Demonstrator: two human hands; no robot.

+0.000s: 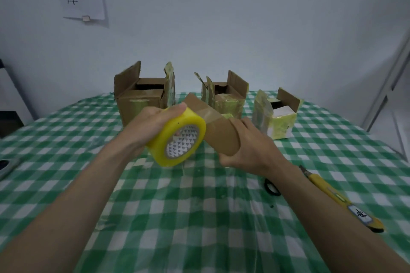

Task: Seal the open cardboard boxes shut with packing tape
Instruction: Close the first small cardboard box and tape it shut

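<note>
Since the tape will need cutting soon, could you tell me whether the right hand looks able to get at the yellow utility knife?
Probably yes, once freed. The yellow utility knife lies uncovered on the tablecloth beside the right forearm, but the right hand grips the cardboard box.

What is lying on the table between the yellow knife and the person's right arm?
In the head view, a black ring-shaped thing, partly hidden by the right arm, lies on the checked cloth left of the yellow knife. What it is cannot be told.
</note>
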